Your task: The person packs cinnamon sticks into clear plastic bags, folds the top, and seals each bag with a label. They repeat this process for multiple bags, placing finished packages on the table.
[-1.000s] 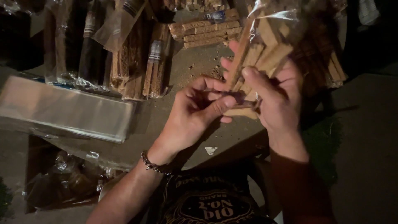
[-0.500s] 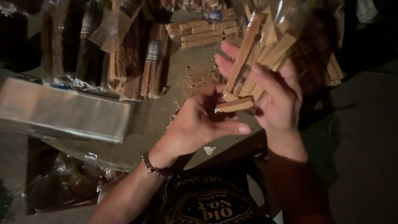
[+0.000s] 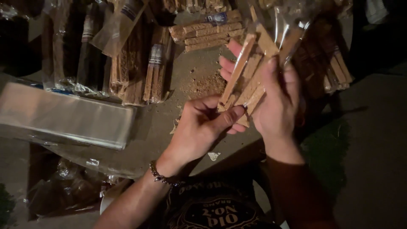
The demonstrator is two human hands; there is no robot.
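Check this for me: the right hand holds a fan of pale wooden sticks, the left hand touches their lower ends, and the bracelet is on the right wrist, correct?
Not quite. In the head view the bracelet is on the left wrist, not the right. The rest holds: the right hand holds the wooden sticks and the left hand touches their lower ends.

clear bag (image 3: 292,21) cut off at top edge, left-side packets (image 3: 63,46) lost in dark
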